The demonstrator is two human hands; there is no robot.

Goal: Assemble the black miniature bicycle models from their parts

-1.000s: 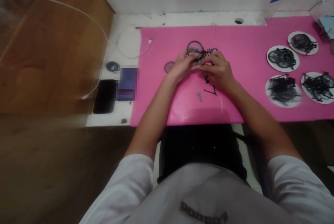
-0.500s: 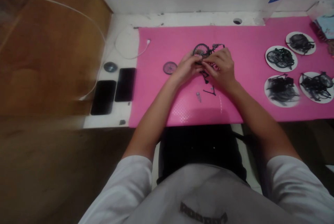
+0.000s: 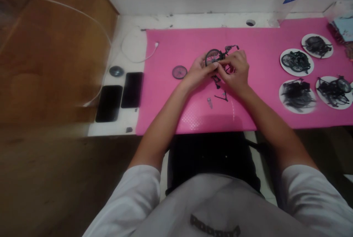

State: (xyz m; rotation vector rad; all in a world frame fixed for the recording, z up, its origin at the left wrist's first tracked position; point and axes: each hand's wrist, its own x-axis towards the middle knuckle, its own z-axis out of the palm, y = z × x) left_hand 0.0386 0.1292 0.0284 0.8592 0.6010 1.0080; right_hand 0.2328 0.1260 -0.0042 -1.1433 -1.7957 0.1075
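Note:
A small black model bicycle (image 3: 213, 56) is held over the pink mat, its one visible mounted wheel at the left and its handlebar at the upper right. My left hand (image 3: 199, 70) grips it by the wheel, thumb near the hub. My right hand (image 3: 236, 68) is closed at the frame, its fingertips meeting the left thumb by the wheel; anything tiny between them is too small to tell. A loose wheel (image 3: 179, 72) lies left of my hands. Below them lie a thin black forked part (image 3: 222, 97) and a small grey piece (image 3: 210, 102).
Plates with black bicycle parts (image 3: 296, 62) stand on the right of the pink mat (image 3: 160, 97). Two dark phones (image 3: 132, 89), a round dark object (image 3: 116, 70) and a white cable (image 3: 138, 61) are on the left. A clear plastic bag (image 3: 289, 5) is at the back right.
The wheel in my hands has shifted slightly right and shows more of its spokes. My left thumb and right fingertips have moved up over its hub area.

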